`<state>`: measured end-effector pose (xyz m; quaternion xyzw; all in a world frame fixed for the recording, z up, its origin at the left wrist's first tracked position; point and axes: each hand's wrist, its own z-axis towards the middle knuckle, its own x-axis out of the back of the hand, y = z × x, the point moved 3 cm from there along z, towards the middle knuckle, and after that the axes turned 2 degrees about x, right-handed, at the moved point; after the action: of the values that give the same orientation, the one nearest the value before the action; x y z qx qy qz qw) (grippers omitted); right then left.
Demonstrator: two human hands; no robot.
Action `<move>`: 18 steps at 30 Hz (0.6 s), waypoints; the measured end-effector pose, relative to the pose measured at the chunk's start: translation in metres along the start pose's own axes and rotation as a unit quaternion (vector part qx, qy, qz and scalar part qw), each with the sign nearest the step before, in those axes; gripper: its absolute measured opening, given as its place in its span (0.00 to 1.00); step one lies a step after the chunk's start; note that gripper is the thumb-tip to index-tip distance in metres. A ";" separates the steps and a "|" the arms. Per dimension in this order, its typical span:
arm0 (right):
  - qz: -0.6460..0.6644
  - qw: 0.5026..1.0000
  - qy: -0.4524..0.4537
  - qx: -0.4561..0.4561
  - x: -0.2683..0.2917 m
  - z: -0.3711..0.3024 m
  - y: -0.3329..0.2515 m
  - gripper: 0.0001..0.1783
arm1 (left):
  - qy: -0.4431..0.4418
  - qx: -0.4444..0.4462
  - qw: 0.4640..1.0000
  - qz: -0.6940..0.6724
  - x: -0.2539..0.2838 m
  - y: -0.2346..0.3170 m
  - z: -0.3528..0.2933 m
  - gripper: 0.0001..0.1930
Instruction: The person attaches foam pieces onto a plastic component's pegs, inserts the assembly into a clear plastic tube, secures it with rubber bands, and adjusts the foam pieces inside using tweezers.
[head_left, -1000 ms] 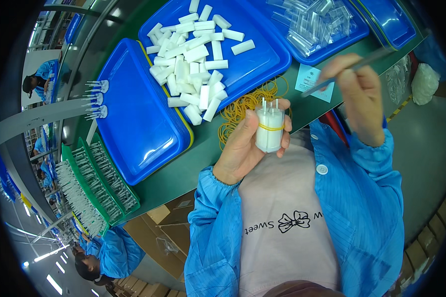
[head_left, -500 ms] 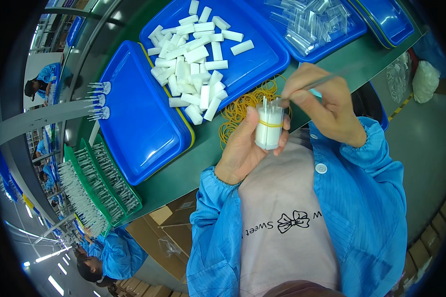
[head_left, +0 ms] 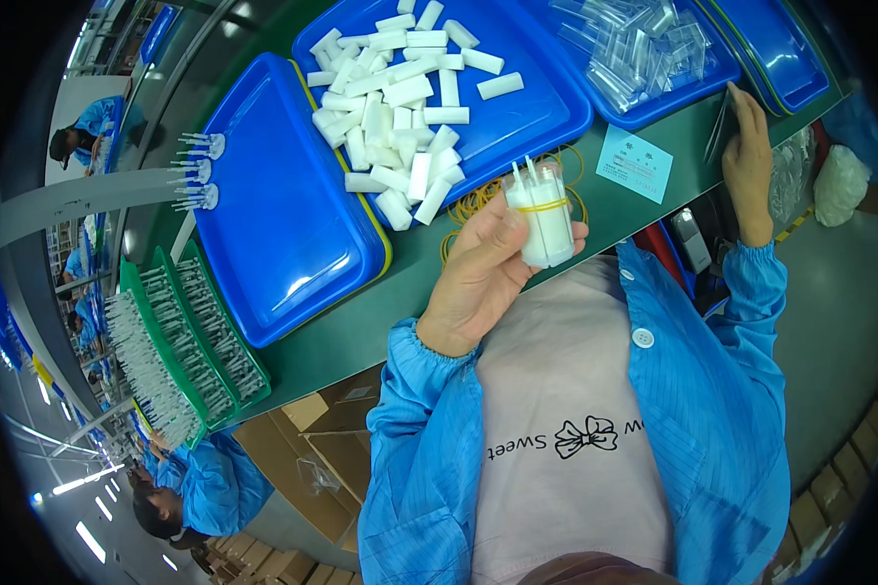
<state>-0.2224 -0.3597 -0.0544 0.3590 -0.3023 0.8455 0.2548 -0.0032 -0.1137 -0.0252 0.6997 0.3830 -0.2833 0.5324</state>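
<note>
My left hand [head_left: 486, 265] is closed round a small bundle [head_left: 546, 226] of white cylinders with clear plastic about them. A yellow rubber band circles the bundle, and thin white prongs stick up from its top. Off to the right, my right hand [head_left: 748, 166] is at the table's edge, its fingers long and close together. Thin metal tweezers [head_left: 717, 127] show beside those fingers; the grip is partly hidden. A heap of yellow rubber bands [head_left: 478, 203] lies behind the bundle. A light blue printed slip [head_left: 634, 164] rests on the green table [head_left: 332, 336] between my hands.
A blue tray [head_left: 546, 107] holds many white blocks [head_left: 390, 93]. Another blue tray [head_left: 644, 117] holds clear plastic pieces [head_left: 644, 49]. Stacked blue trays [head_left: 283, 224] stand at left, beside green racks [head_left: 180, 341] of white-tipped parts. A cardboard box [head_left: 302, 458] sits below the table.
My right hand has moved away from the bundle to the right with the tweezers, uncovering the blue slip. My left hand still holds the bundle, now tilted differently.
</note>
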 end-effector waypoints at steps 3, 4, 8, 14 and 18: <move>-0.025 0.999 0.025 0.013 0.013 0.002 -0.022 0.32 | 0.004 -0.008 1.000 0.001 0.007 -0.001 -0.002 0.28; 0.073 0.997 0.002 0.017 0.021 0.005 -0.043 0.31 | 0.006 -0.011 1.000 0.000 0.006 -0.002 -0.001 0.28; 0.330 0.916 -0.179 0.139 0.044 0.003 -0.155 0.36 | 0.030 -0.017 0.999 0.013 0.001 -0.005 -0.001 0.27; 0.208 0.928 -0.188 0.245 0.030 -0.016 -0.201 0.44 | 0.026 -0.050 0.994 0.096 -0.005 -0.009 0.001 0.28; 0.362 0.895 -0.209 0.158 0.023 -0.017 -0.194 0.39 | 0.012 0.029 0.999 -0.038 -0.009 -0.005 -0.006 0.36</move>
<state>-0.1180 -0.2096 0.0172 0.4286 -0.3202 0.8213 -0.1980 -0.0120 -0.1094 -0.0192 0.7031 0.4075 -0.3059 0.4960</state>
